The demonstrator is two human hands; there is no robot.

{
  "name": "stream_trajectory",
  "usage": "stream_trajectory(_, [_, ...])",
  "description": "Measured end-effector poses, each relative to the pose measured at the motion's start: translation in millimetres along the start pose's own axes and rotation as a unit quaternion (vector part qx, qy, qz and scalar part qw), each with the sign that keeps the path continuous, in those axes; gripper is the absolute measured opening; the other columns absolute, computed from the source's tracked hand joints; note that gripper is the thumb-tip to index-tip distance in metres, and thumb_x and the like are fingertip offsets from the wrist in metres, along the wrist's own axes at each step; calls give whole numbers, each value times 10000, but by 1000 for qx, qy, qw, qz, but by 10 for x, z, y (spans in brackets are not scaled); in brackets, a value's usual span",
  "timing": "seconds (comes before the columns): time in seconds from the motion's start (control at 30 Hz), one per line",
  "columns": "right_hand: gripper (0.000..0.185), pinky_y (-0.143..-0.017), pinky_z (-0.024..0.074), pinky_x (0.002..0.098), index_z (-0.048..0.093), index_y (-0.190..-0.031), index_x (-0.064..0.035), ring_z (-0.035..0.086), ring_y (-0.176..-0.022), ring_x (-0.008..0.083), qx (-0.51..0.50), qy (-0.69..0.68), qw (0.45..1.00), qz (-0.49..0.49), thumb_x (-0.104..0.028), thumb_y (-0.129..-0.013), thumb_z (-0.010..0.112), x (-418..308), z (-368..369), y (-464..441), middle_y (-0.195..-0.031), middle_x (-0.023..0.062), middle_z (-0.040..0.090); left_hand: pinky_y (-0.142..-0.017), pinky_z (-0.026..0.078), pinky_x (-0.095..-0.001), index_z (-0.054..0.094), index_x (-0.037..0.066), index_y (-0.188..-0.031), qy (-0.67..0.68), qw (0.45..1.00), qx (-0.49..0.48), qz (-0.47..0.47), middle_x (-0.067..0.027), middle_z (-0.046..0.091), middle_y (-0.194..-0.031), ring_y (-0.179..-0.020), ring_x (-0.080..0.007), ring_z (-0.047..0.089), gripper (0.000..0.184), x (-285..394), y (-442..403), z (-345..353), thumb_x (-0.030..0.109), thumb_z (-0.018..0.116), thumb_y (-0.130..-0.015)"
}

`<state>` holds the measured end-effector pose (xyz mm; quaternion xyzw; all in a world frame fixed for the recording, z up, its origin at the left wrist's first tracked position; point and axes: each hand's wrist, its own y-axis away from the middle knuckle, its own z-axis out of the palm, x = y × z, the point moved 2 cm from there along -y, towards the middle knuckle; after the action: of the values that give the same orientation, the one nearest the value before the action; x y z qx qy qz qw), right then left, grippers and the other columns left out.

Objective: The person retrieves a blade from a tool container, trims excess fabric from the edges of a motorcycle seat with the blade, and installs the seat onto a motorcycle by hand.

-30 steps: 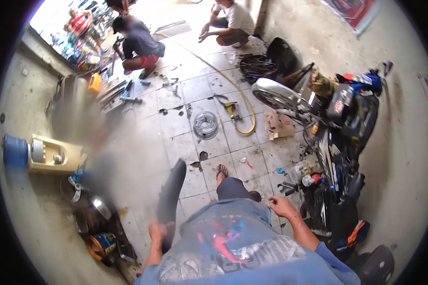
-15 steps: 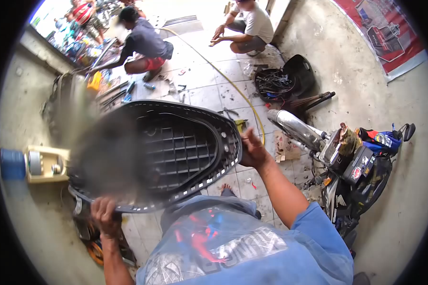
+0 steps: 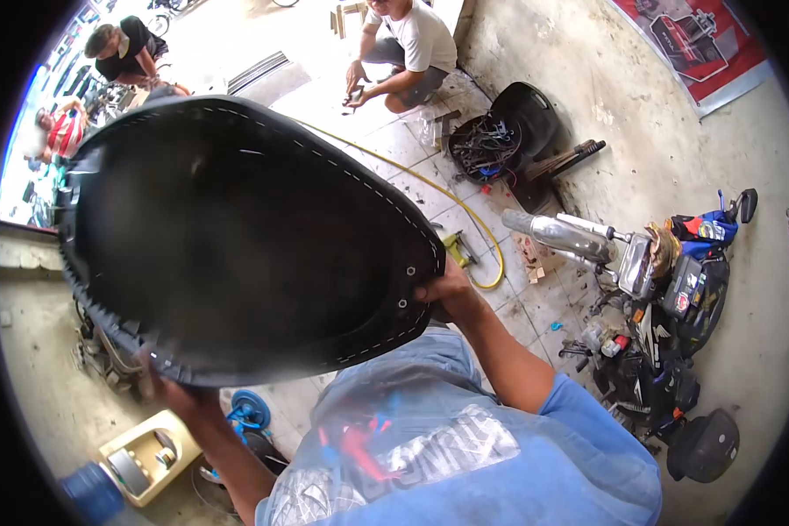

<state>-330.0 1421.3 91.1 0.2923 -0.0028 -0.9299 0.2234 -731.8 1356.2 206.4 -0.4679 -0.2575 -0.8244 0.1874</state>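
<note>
Black shell (image 3: 237,263) is up in front of the torso, near-left of the scene, held between both hands: hollow face toward the camera, rounded teardrop tapering to the right, deep dark bowl, detail inside blurred. White dashes run along the rim on the far-right and near-right stretches; left rim is ribbed/notched. Two small nuts (image 3: 407,287) sit by the narrow right end. Right hand (image 3: 451,294) is closed on that tip, thumb over the inner face, other fingers hidden behind. Left hand (image 3: 184,393) is curled on the near-left rim; blurred, can't tell exact finger spread. Near edge overlaps the blue shirt (image 3: 465,473) in view. Right of the shell: a strip of smooth tiled floor (image 3: 513,320) up to the motorcycle (image 3: 657,342), with a looped yellow hose (image 3: 501,257) across it. Rough, stained wall (image 3: 535,44) bounds the far right.
</note>
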Motion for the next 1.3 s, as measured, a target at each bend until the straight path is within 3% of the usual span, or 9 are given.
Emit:
stream_trajectory(0.07, [772, -1005, 507, 395, 478, -1385, 29, 633, -1123, 254, 22, 26, 999, 8, -35, -670, 761, -109, -83, -242, -1245, 156, 636, -1035, 478, -460, 587, -6, -1283, 72, 980, -168, -82, -166, 660, -1234, -1131, -326, 636, 460, -338, -608, -52, 294, 560, -935])
stream_trajectory(0.27, [677, -1087, 398, 391, 543, -1243, -54, 516, -1266, 328, 52, 623, 768, -136, -200, -677, 885, -794, -553, -1065, -1339, 158, 520, -785, 569, -407, 622, 35, -877, -38, 986, 28, -161, -111, 678, -861, -788, -277, 662, 146, -1105, -1236, 662, 149, 570, -804])
stream_trajectory(0.37, [448, -1022, 447, 398, 592, -1040, -76, 552, -1207, 324, 50, 617, 785, -24, -237, -718, 859, -1154, -777, -1659, -1278, 136, 540, -721, 545, -410, 549, 82, -765, -55, 960, 144, -233, -75, 617, -764, -678, -250, 591, 81, -1449, -1596, 958, 155, 575, -787])
stream_trajectory(0.53, [285, -932, 483, 374, 660, -865, -50, 599, -1060, 280, -90, 628, 761, 133, -264, -771, 824, -1738, -1206, -2571, -1213, 117, 513, -791, 561, -485, 587, 9, -907, -19, 928, 164, -335, -119, 658, -854, -764, -317, 644, 240, -1815, -1898, 1263, 198, 578, -760])
stream_trajectory(0.8, [177, -879, 494, 374, 593, -805, -19, 562, -1059, 317, -131, 683, 717, 51, -83, -800, 758, -2061, -1229, -3083, -1147, 127, 531, -765, 563, -465, 591, 46, -894, -33, 919, 183, -347, -117, 650, -843, -741, -311, 638, 209, -1957, -2313, 1581, 211, 586, -767])
stream_trajectory(0.97, [181, -758, 486, 436, 561, -837, -17, 558, -879, 347, -128, 822, 554, -27, -98, -797, 718, -2219, -1070, -3208, -989, 150, 543, -767, 561, -451, 584, 65, -843, -47, 920, 171, -351, -103, 639, -808, -747, -291, 641, 157, -1928, -2562, 2114, 207, 583, -774])
stream_trajectory(1.1, [161, -657, 483, 466, 570, -783, -20, 571, -756, 373, -118, 810, 571, -67, -88, -758, 714, -2205, -1374, -3201, -798, 172, 535, -659, 540, -390, 611, 89, -901, -288, 931, 97, -200, -87, 599, -804, -750, -238, 642, 164, -2132, -2432, 2168, 237, 575, -843])
stream_trajectory(1.13, [140, -637, 477, 476, 568, -762, -25, 574, -747, 381, -156, 806, 555, -133, -43, -740, 705, -2177, -1518, -3187, -800, 174, 537, -566, 523, -381, 615, 100, -877, -98, 918, 172, -345, -67, 585, -762, -640, -230, 621, 130, -2039, -2386, 2536, 205, 625, -802])
stream_trajectory(1.3, [81, -658, 488, 469, 635, -807, -16, 592, -756, 400, -195, 761, 618, -33, 1, -735, 669, -2189, -1715, -3173, -792, 181, 570, -566, 546, -457, 461, -78, -1093, -112, 912, 231, -321, -169, 579, -882, -703, -299, 645, 481, -2359, -2629, 2662, 75, 715, -714])
